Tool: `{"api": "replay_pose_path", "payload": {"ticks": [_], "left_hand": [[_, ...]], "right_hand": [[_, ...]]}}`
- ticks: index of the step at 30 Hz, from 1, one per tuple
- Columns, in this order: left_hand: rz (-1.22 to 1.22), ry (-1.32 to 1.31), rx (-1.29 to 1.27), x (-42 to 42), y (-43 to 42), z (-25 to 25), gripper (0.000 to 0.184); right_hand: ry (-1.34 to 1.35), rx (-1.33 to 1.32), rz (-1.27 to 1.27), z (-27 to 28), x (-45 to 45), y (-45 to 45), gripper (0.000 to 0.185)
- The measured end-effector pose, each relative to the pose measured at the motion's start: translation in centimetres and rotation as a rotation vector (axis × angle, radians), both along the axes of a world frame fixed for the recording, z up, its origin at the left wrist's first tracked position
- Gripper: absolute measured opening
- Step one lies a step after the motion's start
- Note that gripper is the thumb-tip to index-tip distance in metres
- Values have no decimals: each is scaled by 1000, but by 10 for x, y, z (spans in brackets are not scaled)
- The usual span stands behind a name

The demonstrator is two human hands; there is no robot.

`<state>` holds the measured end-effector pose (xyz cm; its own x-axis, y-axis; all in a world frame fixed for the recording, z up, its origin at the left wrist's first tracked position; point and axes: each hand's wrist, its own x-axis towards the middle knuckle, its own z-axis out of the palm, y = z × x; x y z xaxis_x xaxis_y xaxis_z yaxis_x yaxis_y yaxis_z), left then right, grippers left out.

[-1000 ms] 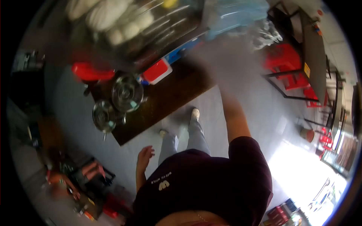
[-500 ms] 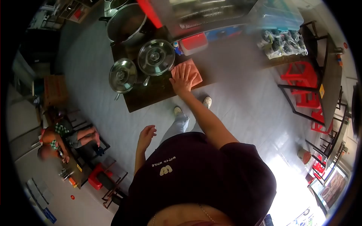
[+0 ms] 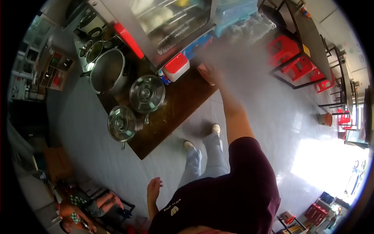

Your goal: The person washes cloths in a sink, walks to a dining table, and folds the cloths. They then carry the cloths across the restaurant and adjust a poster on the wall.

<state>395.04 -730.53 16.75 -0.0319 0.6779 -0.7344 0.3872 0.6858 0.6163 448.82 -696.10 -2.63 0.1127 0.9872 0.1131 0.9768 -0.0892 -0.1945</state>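
Note:
My right hand (image 3: 213, 74) is at the front edge of the dark wooden table (image 3: 177, 111), on a folded pink cloth (image 3: 203, 73). A hazy blur covers part of that hand and the tabletop beside it. My left hand (image 3: 154, 187) hangs low beside my body, fingers partly curled and holding nothing. Left of the cloth stand a red-lidded container (image 3: 177, 67) and a small blue-and-white bottle (image 3: 163, 77). Two lidded pans, a larger one (image 3: 147, 94) and a smaller one (image 3: 122, 123), sit near the table's left end.
A large open pot (image 3: 107, 71) stands behind the pans. A glass-fronted cabinet (image 3: 171, 23) rises at the table's back. Red stools (image 3: 300, 68) and tables are at the right. A seated person (image 3: 80, 212) is at the lower left.
My right hand has moved rightward along the table with the pink cloth. The view has turned, so the pans appear lower. My left hand still hangs beside my body.

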Motion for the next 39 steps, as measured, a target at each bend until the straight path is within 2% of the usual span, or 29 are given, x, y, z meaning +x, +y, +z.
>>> {"api": "replay_pose_path", "payload": {"ticks": [2, 4, 6, 8, 9, 10, 11, 13, 14, 16, 17, 18, 19, 20, 21, 22, 23, 24, 25, 26, 28, 30, 31, 32, 33, 34, 35, 36, 39], "left_hand": [[-14, 1, -14, 3, 3, 7, 29], [-17, 6, -3, 3, 0, -9, 29], [-73, -14, 8, 15, 1, -20, 29], [-206, -47, 13, 34, 11, -27, 29], [-307, -57, 59, 46, 19, -33, 28], [-409, -72, 102, 60, 26, -42, 27], [-505, -86, 141, 78, 34, -53, 27], [-698, -94, 190, 129, 63, -73, 25], [-778, -95, 219, 159, 72, -83, 24], [-987, 15, 382, 248, 80, -64, 23], [-985, -7, 407, 291, 78, -69, 23], [-978, -33, 433, 338, 69, -72, 23], [-1034, -41, 491, 388, 53, -66, 23], [-1030, -147, 466, 437, 28, -59, 24], [-1025, -240, 433, 482, 0, -50, 24], [-1140, -291, 437, 523, -26, -51, 24], [-1245, -347, 437, 561, -56, -49, 24], [-1373, -341, 411, 596, -92, -31, 24], [-1495, -332, 376, 619, -121, -18, 23], [-1579, -337, 348, 636, -141, -29, 23], [-1665, -364, 328, 674, -168, -62, 22], [-1709, -280, 385, 697, -184, -99, 22], [-1647, -226, 247, 704, -185, -123, 23], [-1613, -149, 94, 702, -179, -149, 25], [-1701, -18, -67, 706, -159, -187, 30], [-1687, -99, -266, 702, -131, -218, 34], [-1697, 90, -292, 702, -120, -224, 32], [-1643, 299, -275, 707, -114, -219, 30], [-1463, 562, -242, 760, -97, -220, 24]], "right_hand": [[30, -131, 33, 40, -7, -12, 62], [31, -242, -169, 92, -17, -20, 64], [122, 386, -51, 58, -23, -35, 57], [-9, 83, -140, 174, -53, -99, 50], [-229, 187, 19, 58, -60, -104, 53], [-436, 212, 36, 47, -68, -159, 59], [-243, 113, 138, 60, -69, -217, 64], [328, -436, 48, 89, -50, -342, 58], [592, -588, -161, 80, -35, -413, 55], [735, -487, -386, -24, -2, -593, 39], [812, -532, -750, -19, 11, -686, 34], [502, -777, -798, -29, 24, -782, 31], [605, -753, -1329, -44, 27, -876, 32], [630, -525, -1884, -55, 29, -966, 33], [768, -168, -2278, -19, 25, -1022, 29], [911, 336, -2535, 25, 28, -1064, 25], [912, 598, -2597, 52, 32, -1095, 21], [881, 699, -2586, 73, 33, -1112, 18], [776, 625, -2516, 79, 34, -1126, 16], [668, 554, -2446, 84, 34, -1140, 15], [737, 432, -2335, 74, 40, -1150, 18], [1158, 873, -2384, 57, 72, -1127, 26], [1345, 956, -2387, 32, 85, -1113, 30], [1477, 949, -2340, -4, 92, -1095, 29], [1619, 808, -2255, -13, 109, -1070, 29], [1828, 716, -2166, -32, 132, -1047, 32], [1921, 673, -2055, -30, 158, -1020, 35], [2024, 495, -1891, -30, 188, -1003, 38], [1824, 437, -1609, -14, 268, -981, 33]]}}
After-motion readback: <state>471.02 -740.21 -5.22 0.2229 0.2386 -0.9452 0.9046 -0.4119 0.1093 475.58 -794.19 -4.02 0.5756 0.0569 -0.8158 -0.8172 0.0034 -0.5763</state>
